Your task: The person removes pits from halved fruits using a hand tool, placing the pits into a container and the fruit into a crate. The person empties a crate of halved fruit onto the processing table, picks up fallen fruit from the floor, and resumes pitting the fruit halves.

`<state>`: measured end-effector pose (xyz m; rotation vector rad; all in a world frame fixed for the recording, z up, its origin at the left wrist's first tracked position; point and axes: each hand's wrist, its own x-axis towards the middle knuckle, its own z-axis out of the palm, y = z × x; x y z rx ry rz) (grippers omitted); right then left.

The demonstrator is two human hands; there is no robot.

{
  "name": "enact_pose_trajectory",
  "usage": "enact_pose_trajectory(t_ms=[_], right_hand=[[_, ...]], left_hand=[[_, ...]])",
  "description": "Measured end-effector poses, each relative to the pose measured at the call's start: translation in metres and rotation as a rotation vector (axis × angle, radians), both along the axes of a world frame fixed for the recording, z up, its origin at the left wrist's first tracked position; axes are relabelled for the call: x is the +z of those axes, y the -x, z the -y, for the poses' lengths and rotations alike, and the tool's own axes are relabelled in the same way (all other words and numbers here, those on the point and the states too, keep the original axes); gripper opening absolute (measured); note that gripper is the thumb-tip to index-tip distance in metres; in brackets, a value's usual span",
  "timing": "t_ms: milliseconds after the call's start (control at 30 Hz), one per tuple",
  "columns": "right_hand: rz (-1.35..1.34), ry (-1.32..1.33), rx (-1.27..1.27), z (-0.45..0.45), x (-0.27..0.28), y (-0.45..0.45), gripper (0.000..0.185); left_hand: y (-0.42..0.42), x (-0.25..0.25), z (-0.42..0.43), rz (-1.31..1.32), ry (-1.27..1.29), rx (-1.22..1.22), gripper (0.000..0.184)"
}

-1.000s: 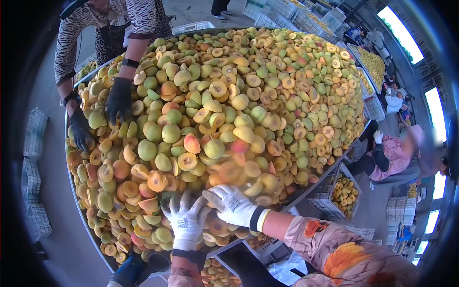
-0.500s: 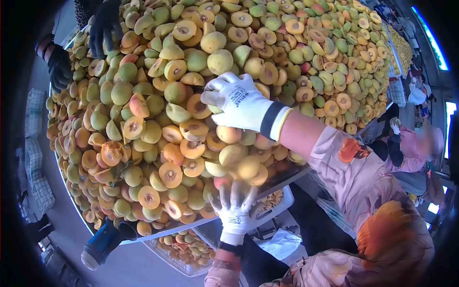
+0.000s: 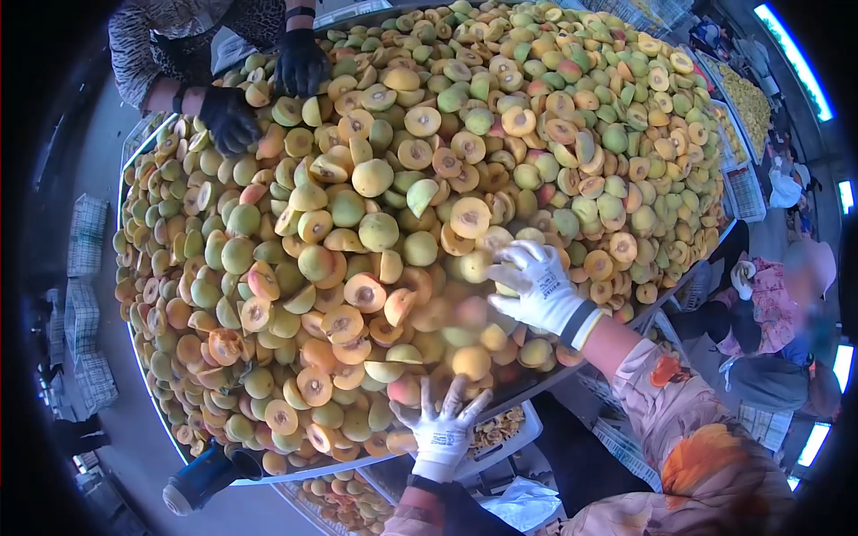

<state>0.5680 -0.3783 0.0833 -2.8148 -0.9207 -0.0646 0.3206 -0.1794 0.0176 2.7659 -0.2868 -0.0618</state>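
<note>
Lying at the near edge of the desk (image 3: 313,471), the left hand (image 3: 441,424) in its white glove has its fingers fanned wide over the fruit halves (image 3: 343,323) beside the rim, apart from one another; how firmly they press cannot be told. Below that edge sit a crate (image 3: 299,511) of fruit, left of the wrist, and a white tray (image 3: 529,435) of cut pieces, right of it, with a plastic bag (image 3: 523,505) close by. A blue cylindrical object (image 3: 204,475) stands out past the near-left corner.

Farther in, the right hand (image 3: 542,290) is over the heap, inside the right-hand edge, its fingers parted and slightly bent, thumb away from the rest; whether they touch the fruit beneath cannot be told. A gap separates the two hands, filled with fruit, some blurred just left of the right hand.

The heap runs on to the far rim, packed close to the edges. Across the far-left side, another person's dark-gloved hands (image 3: 302,64) are on the fruit, well apart from the white gloves. Beyond the left edge, a strip of floor (image 3: 121,438) separates the desk from stacked crates (image 3: 88,237); beyond the right edge, a person in pink (image 3: 770,304) sits.
</note>
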Motion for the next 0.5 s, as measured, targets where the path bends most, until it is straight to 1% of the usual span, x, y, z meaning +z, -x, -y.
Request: enact_pose_trajectory(t_ms=[67, 100, 167, 267, 333, 367, 400, 467, 500], right_hand=[[0.043, 0.010, 0.049, 0.027, 0.001, 0.002, 0.047], [0.018, 0.045, 0.049, 0.021, 0.010, -0.002, 0.049], [-0.042, 0.119, 0.037, 0.016, 0.027, -0.002, 0.053], [-0.015, -0.100, 0.067, -0.043, 0.045, -0.043, 0.056], [-0.191, 0.083, 0.010, -0.078, 0.028, -0.071, 0.057], [-0.122, 0.226, -0.002, -0.086, 0.012, -0.070, 0.058], [-0.010, 0.358, 0.016, -0.092, 0.009, -0.062, 0.054], [-0.017, 0.315, 0.036, -0.057, -0.001, -0.053, 0.051], [-0.064, 0.197, 0.005, -0.038, 0.006, -0.044, 0.052]], left_hand=[[-0.004, 0.013, 0.007, -0.030, 0.017, 0.046, 0.053], [-0.003, 0.016, 0.008, -0.078, 0.017, 0.025, 0.054], [-0.002, 0.016, 0.005, -0.031, 0.008, -0.026, 0.057], [0.002, 0.008, -0.004, 0.061, -0.006, -0.111, 0.058], [0.008, -0.008, -0.005, 0.136, -0.002, -0.182, 0.057], [0.010, -0.018, -0.002, 0.145, 0.040, -0.226, 0.056], [0.012, -0.013, -0.003, 0.003, 0.029, -0.284, 0.058], [0.008, -0.001, -0.005, -0.097, 0.048, -0.278, 0.060], [0.003, 0.000, -0.006, -0.109, 0.021, -0.285, 0.061]])
